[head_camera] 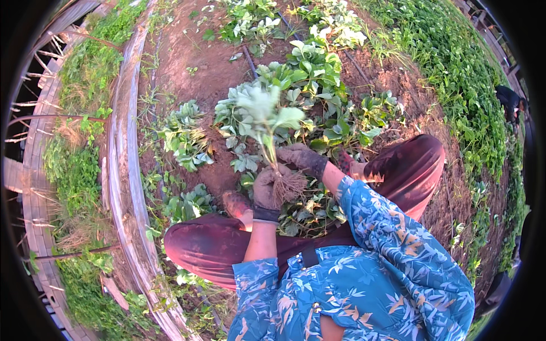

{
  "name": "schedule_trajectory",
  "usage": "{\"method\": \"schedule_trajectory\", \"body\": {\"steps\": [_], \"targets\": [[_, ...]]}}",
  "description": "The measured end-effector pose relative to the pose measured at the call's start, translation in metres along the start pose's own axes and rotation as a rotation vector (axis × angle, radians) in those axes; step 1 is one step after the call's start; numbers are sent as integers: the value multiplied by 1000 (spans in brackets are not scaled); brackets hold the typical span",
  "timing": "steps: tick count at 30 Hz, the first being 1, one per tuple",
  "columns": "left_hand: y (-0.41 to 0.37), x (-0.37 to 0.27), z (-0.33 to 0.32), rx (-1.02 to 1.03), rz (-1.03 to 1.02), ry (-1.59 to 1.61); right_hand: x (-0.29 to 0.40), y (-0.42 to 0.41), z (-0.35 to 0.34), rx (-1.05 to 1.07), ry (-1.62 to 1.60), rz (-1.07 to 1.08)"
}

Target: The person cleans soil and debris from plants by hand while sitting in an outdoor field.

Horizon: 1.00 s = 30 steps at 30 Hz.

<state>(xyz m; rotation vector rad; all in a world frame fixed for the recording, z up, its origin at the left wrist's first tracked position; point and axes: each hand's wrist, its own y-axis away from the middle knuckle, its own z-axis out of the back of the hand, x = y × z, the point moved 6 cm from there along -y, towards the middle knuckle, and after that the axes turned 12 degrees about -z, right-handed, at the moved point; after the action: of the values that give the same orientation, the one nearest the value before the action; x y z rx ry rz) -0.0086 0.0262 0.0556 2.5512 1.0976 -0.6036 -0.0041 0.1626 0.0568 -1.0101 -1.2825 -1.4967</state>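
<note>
My left hand (267, 187), in a soil-covered work glove with a dark cuff, is closed around the base of an uprooted leafy plant (268, 145). Its leaves point away from me and look blurred; its bare, fibrous roots (290, 187) spread to the right of that hand. Just above the roots, my right hand (302, 157), gloved too, reaches in from the right beside the stems. Its fingertips are partly hidden, so whether they grip anything cannot be told. Leafy plants (320, 81) lie in a heap beyond both hands, and a smaller bunch (187, 136) lies on the soil to the left.
My bent knees flank the plants. Thin dark irrigation hoses (249, 62) cross the soil. Left runs a long strip of pale sheeting (136, 170), with curved rods and a plank-like edge beyond. Dense green rows (452, 85) grow at the right, where another person (509, 102) shows at the rim.
</note>
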Motion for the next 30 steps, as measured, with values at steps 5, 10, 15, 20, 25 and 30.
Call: {"method": "schedule_trajectory", "body": {"steps": [5, 10, 15, 20, 25, 30], "targets": [[7, 22, 15, -245, 83, -32, 14, 2, -15, 1, -555, -272], [0, -2, -3, -142, -11, -609, 13, 3, 20, -526, 211, -34], [-9, -1, 3, -274, -39, -988, -3, -2, 14, -621, 51, -16], [-4, -8, 15, -440, -434, -734, -40, -6, -31, -481, -907, -440], [2, -44, 57, -858, -423, -354, -37, 12, -10, -576, 357, 183], [-18, -64, 71, -700, -407, -198, -44, -38, 57, -653, 509, -61]]}}
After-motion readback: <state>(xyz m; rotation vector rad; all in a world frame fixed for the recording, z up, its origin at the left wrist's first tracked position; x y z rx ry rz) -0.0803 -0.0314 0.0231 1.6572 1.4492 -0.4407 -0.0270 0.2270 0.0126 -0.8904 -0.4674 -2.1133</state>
